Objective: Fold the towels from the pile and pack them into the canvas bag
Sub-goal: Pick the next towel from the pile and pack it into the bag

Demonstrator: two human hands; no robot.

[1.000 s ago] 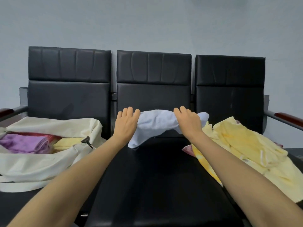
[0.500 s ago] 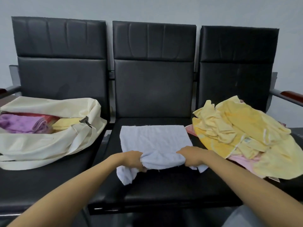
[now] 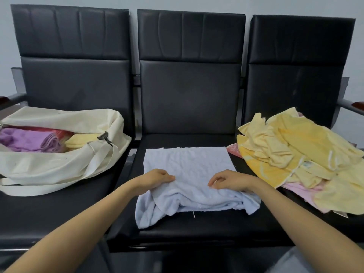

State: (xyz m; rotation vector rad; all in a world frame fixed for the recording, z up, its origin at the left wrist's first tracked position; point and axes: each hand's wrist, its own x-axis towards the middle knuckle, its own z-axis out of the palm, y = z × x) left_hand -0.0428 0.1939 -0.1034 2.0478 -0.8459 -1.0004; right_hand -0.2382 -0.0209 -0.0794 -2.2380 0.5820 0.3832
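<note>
Three black padded seats [image 3: 189, 229] stand joined in a row against a pale wall. One pale blue towel [image 3: 187, 162] lies on the middle seat. Its far half is spread flat and square, and its near edge is bunched into a rumpled ridge that reaches towards the front of the cushion.

Two bare hands rest on that ridge, palms down and apart. The left hand [image 3: 155, 178] has its fingers curled onto a fold of cloth and grips it. The right hand [image 3: 230, 180] arches its fingers so that the tips touch the towel. Whether cloth is pinched beneath them cannot be told.

One cream canvas bag [image 3: 49, 168] sits open on the left seat, its strap [image 3: 39, 186] trailing along the near side and one dark metal clasp [image 3: 104, 137] at its mouth. Three folded towels show inside: one purple towel [image 3: 23, 138] at the left, one red towel [image 3: 49, 131] behind it, and one yellow towel [image 3: 80, 139] at the right.

One loose pile [image 3: 295, 146] covers the right seat, just beside the blue towel's right edge. It is mostly crumpled yellow cloth with pink cloth [image 3: 301, 191] underneath, and the number of pieces cannot be counted. One small white tag [image 3: 306, 164] shows on a yellow piece, its print too small to read.
</note>
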